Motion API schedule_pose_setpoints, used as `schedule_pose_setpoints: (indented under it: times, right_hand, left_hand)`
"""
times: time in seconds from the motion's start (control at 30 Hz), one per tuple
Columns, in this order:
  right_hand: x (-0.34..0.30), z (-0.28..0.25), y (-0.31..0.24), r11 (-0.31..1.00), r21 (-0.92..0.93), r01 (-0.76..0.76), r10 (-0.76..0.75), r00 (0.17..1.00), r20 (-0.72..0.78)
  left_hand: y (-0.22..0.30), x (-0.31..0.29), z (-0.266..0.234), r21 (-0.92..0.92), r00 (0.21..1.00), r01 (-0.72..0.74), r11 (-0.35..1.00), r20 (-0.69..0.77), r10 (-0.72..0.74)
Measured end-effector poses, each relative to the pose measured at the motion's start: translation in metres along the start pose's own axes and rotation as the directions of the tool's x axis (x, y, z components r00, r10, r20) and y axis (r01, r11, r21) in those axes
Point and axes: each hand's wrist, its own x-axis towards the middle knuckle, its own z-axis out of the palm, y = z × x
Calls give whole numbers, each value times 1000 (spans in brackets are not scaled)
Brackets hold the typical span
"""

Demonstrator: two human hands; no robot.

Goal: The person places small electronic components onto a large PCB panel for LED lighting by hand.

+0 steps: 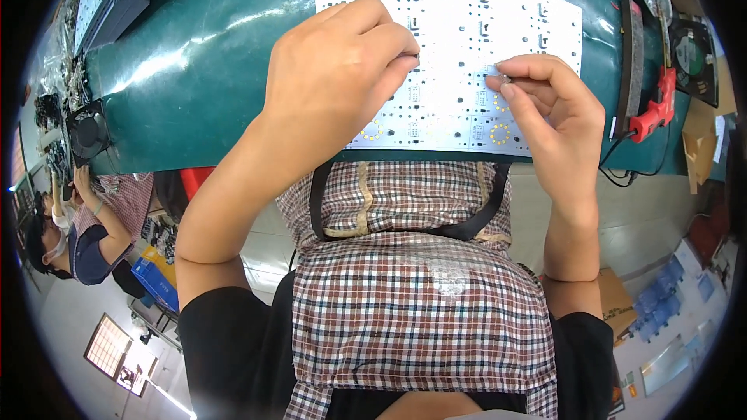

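A glossy dark-green tabletop (210, 109) spreads across my feed, bearing the thin white rectangular circuit-board panel (443, 39) right before me; my left hand (338, 62) curls over the panel's left side, fingertips bunched and partly hidden, so I cannot tell what they grasp; my right hand (562, 109), above its right side, pinches a tiny piece (506, 79), too small to identify

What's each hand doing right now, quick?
Left hand: closed over the white board; can't tell if it's holding anything.
Right hand: pinching a tiny part.
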Motion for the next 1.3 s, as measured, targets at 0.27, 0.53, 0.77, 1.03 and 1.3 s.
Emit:
schedule_pose_setpoints:
  times: [0.27, 0.53, 0.77, 1.03, 1.3]
  right_hand:
    - [3, -7, -3, 986, 131, -99, 92, 994, 58]
    - [5, -10, -2, 1000, -5, 26, -26, 998, 62]
    - [6, -9, -11, 990, -117, 82, -80, 996, 27]
    - [8, -5, -10, 948, -299, 109, -115, 993, -1]
    - [13, 5, 2, 778, -530, 337, -371, 928, 44]
  left_hand:
    - [-3, 5, -11, -17, 998, -5, 1000, 57, 6]
    - [-43, 72, -4, -134, 983, 174, 976, 74, -166]
    - [-44, 111, 30, 18, 999, -25, 1000, -44, 26]
    - [-51, 112, 18, -75, 998, -62, 995, -22, 61]
    - [-46, 88, -16, -551, 929, 359, 753, 131, -347]
